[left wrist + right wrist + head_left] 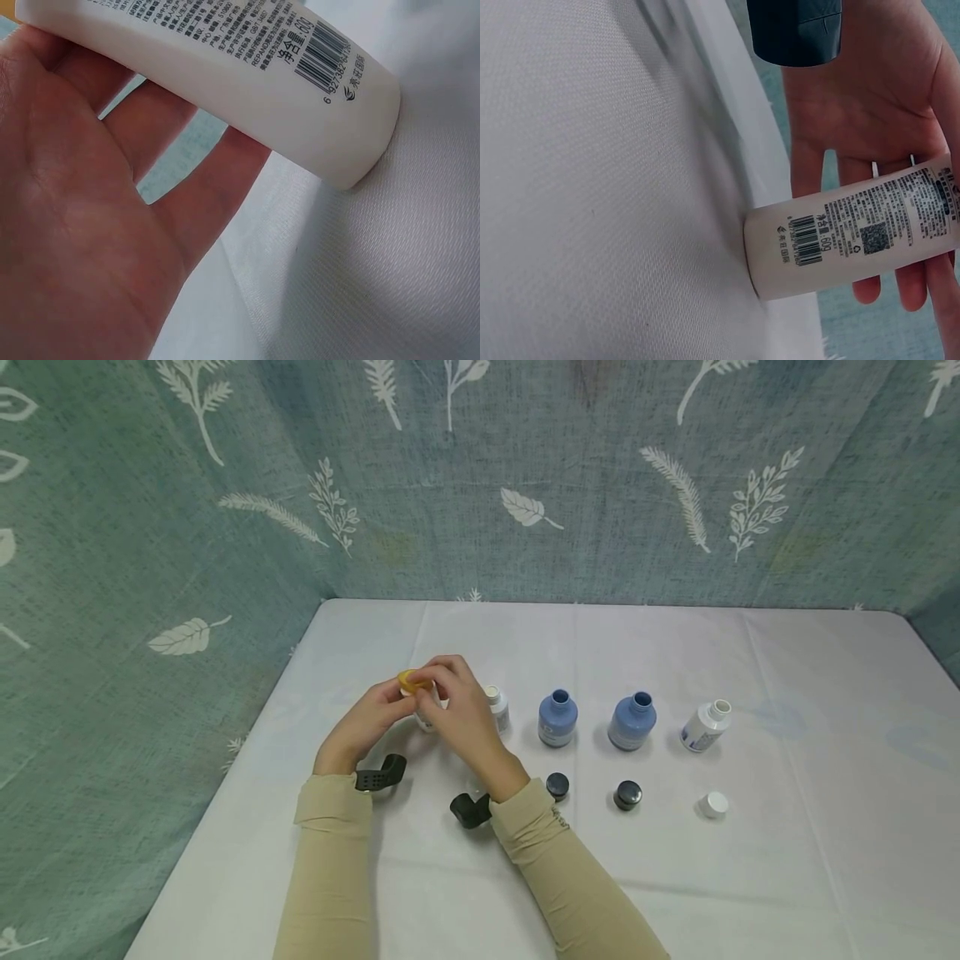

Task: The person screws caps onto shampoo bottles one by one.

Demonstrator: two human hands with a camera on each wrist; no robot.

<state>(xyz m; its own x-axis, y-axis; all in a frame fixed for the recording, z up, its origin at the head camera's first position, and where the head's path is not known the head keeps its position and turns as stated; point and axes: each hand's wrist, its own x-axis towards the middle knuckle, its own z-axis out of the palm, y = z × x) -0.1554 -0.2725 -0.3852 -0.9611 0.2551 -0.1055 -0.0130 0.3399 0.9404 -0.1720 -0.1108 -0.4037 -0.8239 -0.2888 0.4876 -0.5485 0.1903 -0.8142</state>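
At the left of the table my left hand (365, 718) grips a white bottle (425, 720) near its top, its fingers passing behind the bottle in the left wrist view. The printed bottle (225, 67) leans slightly, its base right at the tablecloth. My right hand (467, 714) reaches across from the right and pinches the yellow cap (411, 680) between thumb and fingers. In the right wrist view the barcode side of the bottle (840, 236) faces the camera, with the left palm behind it; its top is cut off.
Uncapped bottles stand in a row: a white one (497, 708) beside my right hand, two blue ones (558, 720) (632, 723), and another white one (705, 727). In front lie black caps (557, 786) (627, 795) and a white cap (714, 805). Leaf-print fabric (480, 527) hangs behind the table.
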